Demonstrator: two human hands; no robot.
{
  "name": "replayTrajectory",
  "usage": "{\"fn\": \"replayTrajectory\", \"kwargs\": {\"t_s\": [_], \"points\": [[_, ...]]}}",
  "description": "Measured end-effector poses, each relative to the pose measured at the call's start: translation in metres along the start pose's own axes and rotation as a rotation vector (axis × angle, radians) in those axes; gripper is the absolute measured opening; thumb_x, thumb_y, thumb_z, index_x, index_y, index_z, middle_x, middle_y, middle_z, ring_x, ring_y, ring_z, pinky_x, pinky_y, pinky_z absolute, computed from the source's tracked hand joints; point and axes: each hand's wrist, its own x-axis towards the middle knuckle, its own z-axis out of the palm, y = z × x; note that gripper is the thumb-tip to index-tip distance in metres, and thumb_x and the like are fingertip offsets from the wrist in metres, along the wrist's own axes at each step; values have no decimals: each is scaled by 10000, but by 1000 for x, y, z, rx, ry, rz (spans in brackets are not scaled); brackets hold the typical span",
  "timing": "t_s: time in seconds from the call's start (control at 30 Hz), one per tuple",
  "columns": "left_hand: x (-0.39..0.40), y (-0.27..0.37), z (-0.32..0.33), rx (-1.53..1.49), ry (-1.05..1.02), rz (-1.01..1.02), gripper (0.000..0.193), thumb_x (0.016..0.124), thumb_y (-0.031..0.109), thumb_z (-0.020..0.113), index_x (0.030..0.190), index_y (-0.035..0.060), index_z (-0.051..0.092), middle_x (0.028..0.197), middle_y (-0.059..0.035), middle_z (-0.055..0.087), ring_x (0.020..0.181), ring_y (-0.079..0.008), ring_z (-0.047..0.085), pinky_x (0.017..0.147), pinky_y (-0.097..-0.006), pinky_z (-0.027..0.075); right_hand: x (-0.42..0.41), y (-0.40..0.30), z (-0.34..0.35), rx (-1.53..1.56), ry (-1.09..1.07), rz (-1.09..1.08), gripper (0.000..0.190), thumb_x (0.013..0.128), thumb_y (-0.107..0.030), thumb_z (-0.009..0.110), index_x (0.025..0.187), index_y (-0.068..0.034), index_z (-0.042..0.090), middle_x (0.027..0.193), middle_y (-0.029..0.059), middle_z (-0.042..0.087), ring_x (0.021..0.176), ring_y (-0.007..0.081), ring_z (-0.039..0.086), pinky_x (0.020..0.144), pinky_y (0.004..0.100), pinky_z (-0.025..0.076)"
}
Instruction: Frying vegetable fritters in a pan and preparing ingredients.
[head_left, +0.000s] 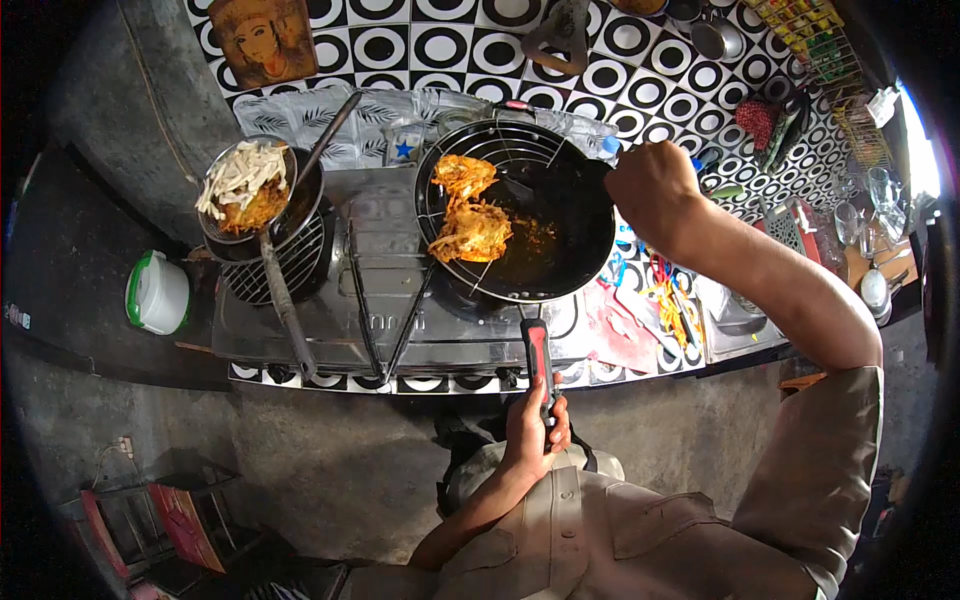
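Note:
My left hand (534, 427) is wrapped around the red-and-black handle (537, 352) of a black wok (570, 255). The wok sits on the right side of a gas stove and holds shallow oil with orange crumbs. A half-round wire draining rack (491, 135) hooks over its left and far rim. Two golden shredded fritters (472, 231) rest on that rack. At the wok's right rim, my right hand (654, 184) is closed on a dark utensil (589, 178); its shape is hard to make out against the black pan.
On the left burner, a strainer (285, 315) with pale strips (244, 176) and a fritter lies over a dark pan (311, 180). A white tub (161, 292) with a green rim stands farther left. Right of the stove are a pink chopping board (616, 330), a knife (646, 311) and glasses (847, 223).

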Motion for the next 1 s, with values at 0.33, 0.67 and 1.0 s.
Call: {"fn": "replayTrajectory", "kwargs": {"t_s": [0.33, 0.67, 1.0], "points": [[-1, 1, 1, 13, 15, -10, 361, 921, 422, 441, 1091, 108, 492, 659, 4, 469, 394, -72, 357, 359, -222, 268, 8, -11, 8, 14, -72, 42, 130, 776, -119, 577, 832, -110, 694, 867, 68, 674, 853, 206, 650, 680, 304, 514], [-1, 2, 1, -2, 18, -16, 377, 915, 430, 452, 1100, 102, 488, 652, 1, 478, 393, -69, 365, 351, -220, 270, 20, -27, 20, 2, -12, 81, 103, 742, -107, 592, 755, -110, 694, 791, 72, 674, 801, 203, 658, 646, 298, 516], [-1, 2, -1, -10, -15, -6, 380, 925, 422, 430, 1117, 98, 479, 653, -2, 471, 388, -72, 359, 349, -225, 262, 22, 11, 18, 160, -146, 72, 168, 696, -110, 612, 846, -76, 680, 852, 119, 665, 833, 255, 653, 681, 346, 525]]}}
